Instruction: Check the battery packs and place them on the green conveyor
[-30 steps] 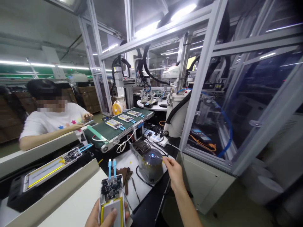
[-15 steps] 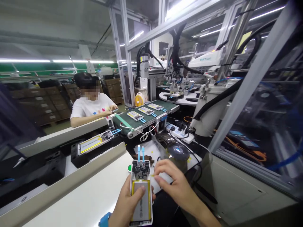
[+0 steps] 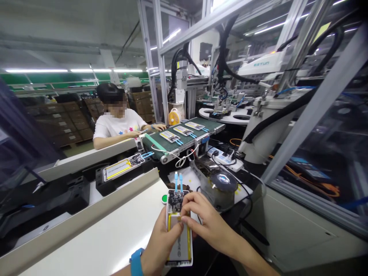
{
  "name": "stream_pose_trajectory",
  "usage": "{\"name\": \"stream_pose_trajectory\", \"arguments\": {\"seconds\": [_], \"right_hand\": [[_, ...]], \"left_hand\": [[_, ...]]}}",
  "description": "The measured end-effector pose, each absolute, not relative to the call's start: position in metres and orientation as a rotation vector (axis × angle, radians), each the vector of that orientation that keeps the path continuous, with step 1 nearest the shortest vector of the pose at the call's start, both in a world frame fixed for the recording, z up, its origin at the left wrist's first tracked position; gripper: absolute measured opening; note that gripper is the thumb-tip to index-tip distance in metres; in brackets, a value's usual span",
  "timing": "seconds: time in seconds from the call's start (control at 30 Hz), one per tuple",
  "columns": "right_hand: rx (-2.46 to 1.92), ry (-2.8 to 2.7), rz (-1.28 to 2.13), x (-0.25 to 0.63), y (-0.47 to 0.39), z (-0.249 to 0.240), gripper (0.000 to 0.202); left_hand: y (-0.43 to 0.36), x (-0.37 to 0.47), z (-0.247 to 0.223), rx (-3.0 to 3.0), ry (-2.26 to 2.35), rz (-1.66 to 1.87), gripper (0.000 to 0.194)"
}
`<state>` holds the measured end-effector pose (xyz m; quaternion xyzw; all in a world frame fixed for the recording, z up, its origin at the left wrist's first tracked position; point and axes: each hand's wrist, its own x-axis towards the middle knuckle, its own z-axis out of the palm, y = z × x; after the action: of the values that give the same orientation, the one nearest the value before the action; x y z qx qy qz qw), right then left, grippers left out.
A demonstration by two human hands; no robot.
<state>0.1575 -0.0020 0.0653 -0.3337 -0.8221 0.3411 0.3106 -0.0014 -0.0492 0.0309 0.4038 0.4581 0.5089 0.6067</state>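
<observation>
Upright in my left hand [image 3: 163,235] is a white open device [image 3: 180,245], with a yellow-edged battery below a black circuit board and two light blue ribbon tabs [image 3: 178,182] sticking up from its top. My left thumb lies on the battery. The fingers of my right hand [image 3: 205,218] are pinched over the device, between board and battery; a small yellow bit shows at the fingertips, and whether they grip it is unclear. A similar device [image 3: 122,168] lies in a black fixture [image 3: 100,184] on the left. Several more lie on the green conveyor belt [image 3: 155,142].
A white work surface [image 3: 94,237] with a raised edge spans the lower left. A green button [image 3: 164,198] is beside my left hand. Behind my right hand are a dark round-topped device [image 3: 221,184] and a power strip [image 3: 227,159]. Across the line sits a person [image 3: 120,122].
My right hand has moved left from beside the device onto it. The view has shifted slightly. The person across now reaches one hand towards the conveyor.
</observation>
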Motion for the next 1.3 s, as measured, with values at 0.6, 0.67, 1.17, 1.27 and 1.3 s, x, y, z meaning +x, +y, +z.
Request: {"name": "stream_pose_trajectory", "arguments": {"seconds": [0.6, 0.67, 1.17, 1.27, 1.3], "right_hand": [[-0.907, -1.503, 1.187, 0.153, -0.004, 0.028, 0.037], [-0.832, -1.412, 1.427, 0.149, -0.007, 0.03, 0.038], [-0.88, -1.147, 1.54, 0.142, -0.013, 0.033, 0.04], [-0.93, -1.117, 1.534, 0.144, -0.007, 0.031, 0.044], [-0.94, -1.101, 1.52, 0.144, -0.005, 0.03, 0.044]], "left_hand": [[-0.055, 0.0, 0.032, 0.747, 0.863, 1.15, 0.028], [-0.055, 0.0, 0.033, 0.746, 0.88, 1.157, 0.028], [-0.052, -0.001, 0.034, 0.745, 0.825, 1.076, 0.017], [-0.051, 0.001, 0.036, 0.751, 0.779, 1.025, 0.023], [-0.05, 0.001, 0.036, 0.754, 0.773, 1.022, 0.028]]}}
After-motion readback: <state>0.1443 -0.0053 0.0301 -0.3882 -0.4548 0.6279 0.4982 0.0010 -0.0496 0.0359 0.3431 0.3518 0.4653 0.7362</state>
